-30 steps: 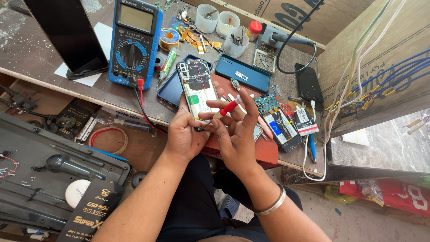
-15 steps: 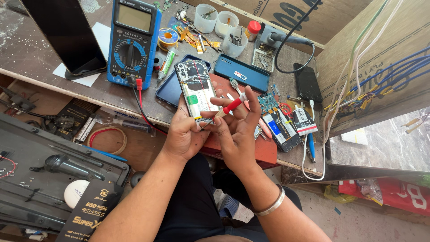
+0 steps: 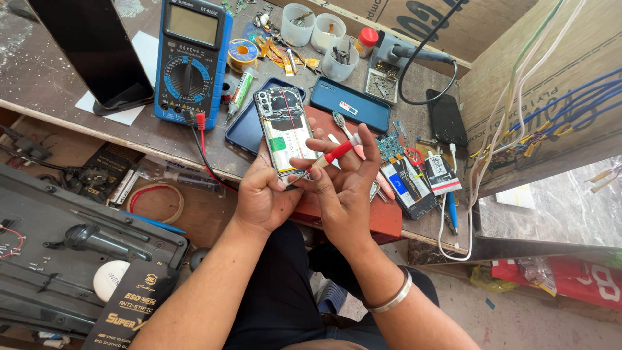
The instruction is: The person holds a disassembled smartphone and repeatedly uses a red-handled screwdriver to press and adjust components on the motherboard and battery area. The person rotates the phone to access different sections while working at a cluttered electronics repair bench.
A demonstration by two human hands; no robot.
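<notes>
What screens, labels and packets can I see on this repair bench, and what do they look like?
Blue multimeter: bench top left, grey rectangular screen, round dial.
Dark slab-shaped screen: far left, leaning, black and blank.
Black phone: right, lying flat, screen dark.
Opened phone: held in left hand, white battery label.
Black packet: bottom left, gold lettering.

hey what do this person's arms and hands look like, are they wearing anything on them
Both forearms are bare, with no sleeves and no gloves. The left hand shows nothing worn. The right hand is also bare, but its wrist carries a plain, smooth silver metal bangle. No rings or watch can be seen.
</notes>
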